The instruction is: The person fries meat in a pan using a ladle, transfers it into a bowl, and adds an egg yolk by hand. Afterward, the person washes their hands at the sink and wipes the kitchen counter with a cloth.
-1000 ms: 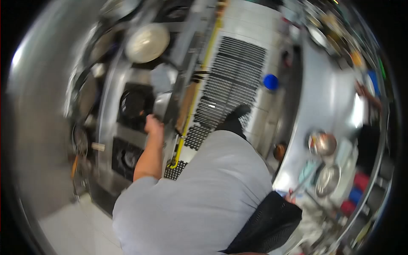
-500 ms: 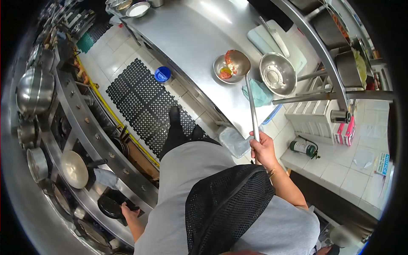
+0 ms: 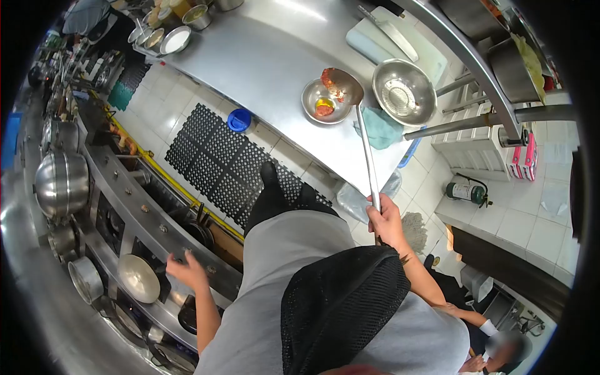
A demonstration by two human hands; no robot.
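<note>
My right hand (image 3: pixel 386 220) is closed around the long metal handle of a ladle (image 3: pixel 367 147). The ladle's cup, smeared with red food, is over a small metal bowl (image 3: pixel 309 107) on the steel worktable. Inside the bowl lie a yellow liquid (image 3: pixel 324 103) and some red food. My left hand (image 3: pixel 189 272) hovers at the stove's front edge, fingers apart and holding nothing. Just left of it sits a pale-bottomed pan (image 3: pixel 139 278), and a black pan (image 3: pixel 187 314) is partly hidden below it by my forearm.
A perforated metal bowl (image 3: pixel 405 92), a teal cloth (image 3: pixel 377 127) and a knife (image 3: pixel 390 35) on cutting boards lie on the worktable (image 3: pixel 256 56). Metal pots (image 3: pixel 62 184) line the stove. A black mat (image 3: pixel 215 159) covers the floor. Another person (image 3: pixel 494 350) is at lower right.
My left hand has left the black pan and risen toward the stove's front edge, its fingers now spread. My right hand keeps hold of the ladle. The view has shifted, and another person now shows.
</note>
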